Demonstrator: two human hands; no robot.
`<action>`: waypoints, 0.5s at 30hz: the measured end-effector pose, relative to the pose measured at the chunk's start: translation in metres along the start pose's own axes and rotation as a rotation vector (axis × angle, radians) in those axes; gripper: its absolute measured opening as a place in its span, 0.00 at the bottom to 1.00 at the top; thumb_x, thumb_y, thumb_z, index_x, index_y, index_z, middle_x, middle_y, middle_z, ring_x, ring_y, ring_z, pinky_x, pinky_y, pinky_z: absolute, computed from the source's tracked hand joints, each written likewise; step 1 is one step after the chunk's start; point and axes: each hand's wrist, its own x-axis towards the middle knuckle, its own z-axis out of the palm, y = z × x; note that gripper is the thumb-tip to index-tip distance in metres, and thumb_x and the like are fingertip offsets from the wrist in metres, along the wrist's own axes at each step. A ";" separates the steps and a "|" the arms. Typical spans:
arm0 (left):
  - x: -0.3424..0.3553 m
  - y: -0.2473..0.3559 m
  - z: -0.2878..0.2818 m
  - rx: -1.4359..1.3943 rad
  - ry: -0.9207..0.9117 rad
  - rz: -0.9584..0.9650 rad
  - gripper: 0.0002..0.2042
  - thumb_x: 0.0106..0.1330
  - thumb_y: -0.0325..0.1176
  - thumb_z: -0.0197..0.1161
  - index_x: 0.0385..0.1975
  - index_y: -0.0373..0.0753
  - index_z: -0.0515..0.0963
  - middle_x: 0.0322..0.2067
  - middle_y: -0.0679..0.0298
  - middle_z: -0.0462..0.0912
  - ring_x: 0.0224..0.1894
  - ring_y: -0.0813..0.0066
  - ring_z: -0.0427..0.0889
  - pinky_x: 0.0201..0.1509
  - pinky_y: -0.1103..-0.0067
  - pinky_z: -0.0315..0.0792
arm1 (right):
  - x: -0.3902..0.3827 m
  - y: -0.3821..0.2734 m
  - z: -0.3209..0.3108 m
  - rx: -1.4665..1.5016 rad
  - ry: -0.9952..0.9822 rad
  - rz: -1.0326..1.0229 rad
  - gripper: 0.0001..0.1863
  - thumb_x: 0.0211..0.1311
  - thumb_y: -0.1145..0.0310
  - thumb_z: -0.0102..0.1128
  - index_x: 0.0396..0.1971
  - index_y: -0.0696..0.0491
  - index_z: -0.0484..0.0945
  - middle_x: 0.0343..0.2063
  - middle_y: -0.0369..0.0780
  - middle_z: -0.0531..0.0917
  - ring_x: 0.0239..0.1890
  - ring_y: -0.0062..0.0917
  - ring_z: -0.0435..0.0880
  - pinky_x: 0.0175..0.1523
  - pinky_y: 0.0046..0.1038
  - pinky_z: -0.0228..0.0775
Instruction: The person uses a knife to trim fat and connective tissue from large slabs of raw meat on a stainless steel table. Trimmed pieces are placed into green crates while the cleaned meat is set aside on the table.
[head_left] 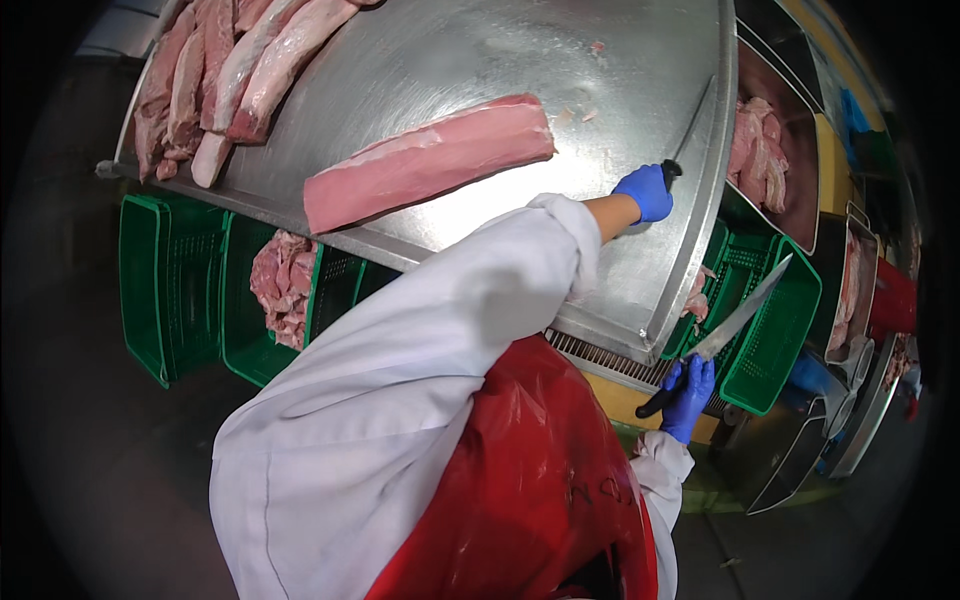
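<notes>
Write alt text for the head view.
A blue-gloved right hand holds a long knife beside a metal table; the blue-gloved left hand grips a slim, black-handled tool over it. A long slab of pink meat lies on the table, with more cuts piled at upper left. Green crates sit below its edges, some holding meat.

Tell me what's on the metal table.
A pink loin, small scraps and piled meat strips. The left hand holds a sharpening steel over the tabletop. The left sleeve covers part; anything beneath cannot be seen.
</notes>
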 end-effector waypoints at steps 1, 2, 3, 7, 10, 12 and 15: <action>-0.016 -0.007 -0.016 0.075 -0.060 0.057 0.24 0.61 0.44 0.60 0.54 0.35 0.73 0.49 0.46 0.78 0.51 0.47 0.79 0.56 0.63 0.73 | 0.008 0.007 0.010 -0.034 -0.050 -0.006 0.06 0.73 0.67 0.51 0.38 0.53 0.71 0.20 0.36 0.73 0.15 0.19 0.70 0.20 0.22 0.65; -0.032 -0.036 -0.028 0.062 0.113 0.220 0.24 0.62 0.43 0.60 0.54 0.35 0.73 0.50 0.46 0.77 0.52 0.49 0.79 0.56 0.63 0.73 | 0.016 0.008 0.029 -0.092 -0.091 0.003 0.06 0.73 0.67 0.52 0.38 0.54 0.72 0.21 0.36 0.75 0.17 0.19 0.71 0.21 0.21 0.66; -0.048 -0.064 -0.038 0.060 0.267 0.391 0.23 0.64 0.43 0.60 0.55 0.35 0.72 0.50 0.47 0.76 0.52 0.51 0.78 0.55 0.63 0.73 | 0.025 0.019 0.048 -0.112 -0.062 0.015 0.06 0.72 0.69 0.54 0.41 0.55 0.74 0.23 0.37 0.77 0.19 0.19 0.74 0.23 0.20 0.68; -0.165 -0.171 -0.189 0.311 0.616 0.432 0.21 0.65 0.35 0.61 0.58 0.37 0.71 0.52 0.46 0.76 0.55 0.49 0.75 0.62 0.60 0.66 | 0.054 0.036 0.197 -0.030 -0.408 0.167 0.10 0.69 0.70 0.58 0.47 0.56 0.74 0.27 0.37 0.77 0.23 0.19 0.76 0.25 0.21 0.70; -0.226 -0.270 -0.277 0.266 1.018 0.299 0.19 0.63 0.36 0.62 0.50 0.32 0.72 0.47 0.47 0.76 0.51 0.49 0.76 0.59 0.61 0.68 | 0.076 0.041 0.330 -0.171 -0.610 0.129 0.33 0.67 0.69 0.56 0.71 0.45 0.55 0.24 0.36 0.76 0.21 0.18 0.75 0.25 0.20 0.69; -0.251 -0.323 -0.321 0.479 1.138 0.146 0.19 0.62 0.34 0.63 0.50 0.32 0.73 0.46 0.47 0.76 0.49 0.50 0.76 0.56 0.63 0.69 | 0.101 0.045 0.391 -0.439 -0.749 -0.127 0.43 0.67 0.68 0.54 0.75 0.36 0.41 0.27 0.42 0.81 0.23 0.21 0.80 0.31 0.26 0.75; -0.277 -0.372 -0.345 0.237 1.184 -0.012 0.18 0.63 0.34 0.64 0.50 0.33 0.73 0.46 0.51 0.77 0.46 0.58 0.78 0.51 0.68 0.73 | 0.125 0.065 0.433 -0.735 -0.679 -0.497 0.41 0.63 0.71 0.54 0.74 0.33 0.48 0.31 0.44 0.83 0.23 0.23 0.79 0.33 0.27 0.75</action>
